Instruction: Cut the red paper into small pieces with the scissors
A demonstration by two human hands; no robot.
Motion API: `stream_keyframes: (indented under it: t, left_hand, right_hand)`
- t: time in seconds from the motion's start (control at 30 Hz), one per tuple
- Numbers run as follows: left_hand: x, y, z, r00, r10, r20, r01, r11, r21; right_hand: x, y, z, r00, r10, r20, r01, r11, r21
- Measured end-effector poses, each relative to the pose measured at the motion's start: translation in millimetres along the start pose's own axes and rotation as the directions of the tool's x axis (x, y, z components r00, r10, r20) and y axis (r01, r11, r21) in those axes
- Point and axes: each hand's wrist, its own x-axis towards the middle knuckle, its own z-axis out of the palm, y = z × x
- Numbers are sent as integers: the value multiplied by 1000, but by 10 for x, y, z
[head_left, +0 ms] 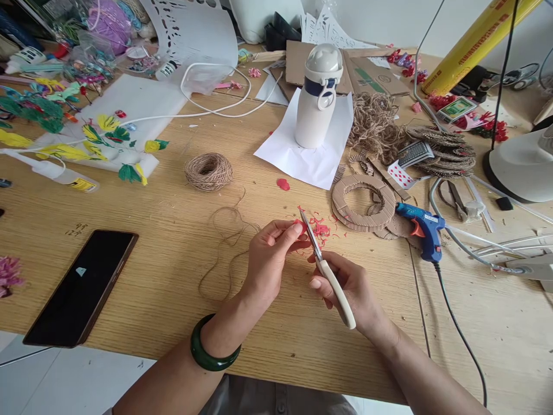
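My left hand (276, 248), with a dark green bangle on its wrist, pinches a small red paper piece (301, 225), mostly covered by the fingertips. In my right hand (345, 285) is a pair of white-handled scissors (334, 286), blades pointing up and to the left. The blades touch or pass right beside the red piece; whether they are cutting into it I cannot tell. Thin red scraps (319, 229) lie on the table just beyond the hands. A few red rounded pieces (283, 184) rest farther back, towards the twine.
A ball of twine (209, 172) trails loose strands left of the hands. Behind stands a white bottle (317, 101) on paper. To the right are a cardboard ring (363, 202) and a blue glue gun (425, 230) with its cord. A phone (82, 288) lies at left.
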Motion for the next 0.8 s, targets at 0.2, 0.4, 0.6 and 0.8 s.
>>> stream_keyframes:
  t: [0.2,0.4,0.6,0.8]
  left_hand:
    - [-5,14,2,1000,-15,12,15,1000,-4]
    - [-4,4,-11,999,-17,28,18,1000,-17]
    - [10,1,-13,999,-29,21,30,999,-27]
    - [22,-1,-15,998,-60,3,60,998,-25]
  right_hand:
    - [-5,22,-7,1000,-3,-11,3,1000,-26]
    - [-2,29,-14,1000,-10,-1,10,999,-45]
    - [2,34,-17,1000,-5,-16,4,998,-61]
    - [11,50,-24,1000,-7,-26,6,998,-68]
